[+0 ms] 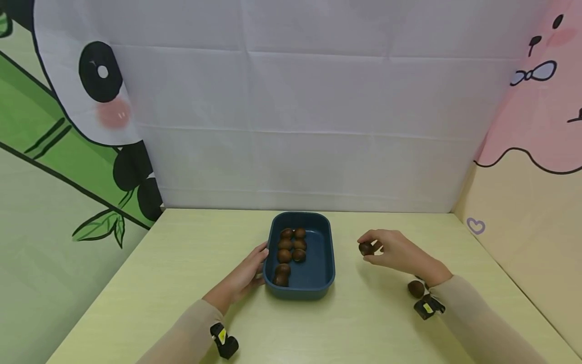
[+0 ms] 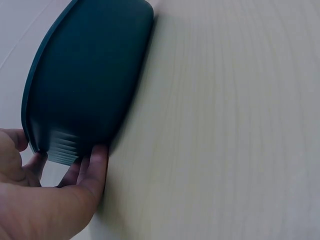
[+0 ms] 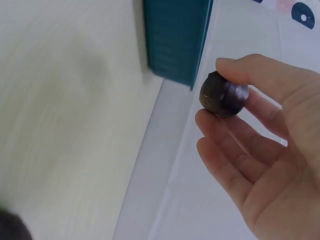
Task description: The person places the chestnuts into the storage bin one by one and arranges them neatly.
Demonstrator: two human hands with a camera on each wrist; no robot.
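A glossy dark brown chestnut (image 3: 223, 95) is pinched between the thumb and fingertips of my right hand (image 1: 393, 250), raised over the table to the right of a blue rectangular box (image 1: 320, 290). My left hand (image 1: 245, 275) holds the box by its left wall; in the left wrist view the thumb is at the rim and the other fingers press the outside. Inside the box, several chestnuts (image 1: 284, 256) stand in two columns on the left half, and its right half shows bare floor.
Another chestnut (image 1: 416, 289) lies on the pale wooden table (image 1: 364, 323) beside my right wrist, with a further dark edge partly hidden behind the wrist. A white cloth (image 1: 309, 167) hangs along the table's back edge, and printed cartoon panels stand at both sides.
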